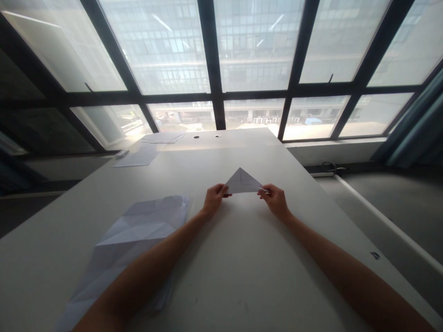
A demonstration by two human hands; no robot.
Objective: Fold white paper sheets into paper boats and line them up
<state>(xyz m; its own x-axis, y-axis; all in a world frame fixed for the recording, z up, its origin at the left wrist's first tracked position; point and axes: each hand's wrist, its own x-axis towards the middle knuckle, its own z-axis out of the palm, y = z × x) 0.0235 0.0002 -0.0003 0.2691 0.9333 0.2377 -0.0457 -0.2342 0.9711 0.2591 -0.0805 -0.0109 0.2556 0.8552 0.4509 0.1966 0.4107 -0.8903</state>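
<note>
Pinches the left corner of a folded paper triangle (pixel 244 182) between thumb and fingers of the left hand (pixel 213 198), closed tight on the paper. Pinches the opposite corner with the right hand (pixel 276 199), likewise closed down. Holds the triangle stretched between both hands, tip pointing away from the body, long edge nearest, at the middle of the white table (pixel 242 263). Cannot tell from this angle about contact with the tabletop. Reaches with the left forearm (pixel 152 265) across creased white sheets (pixel 141 226), lying on the left. Has more flat papers (pixel 136 156) at the table's far left, near two round holes (pixel 196 137). Faces, past the far edge, wide window panes (pixel 256 46) in dark frames, with a blue curtain (pixel 411 120) to the right.
</note>
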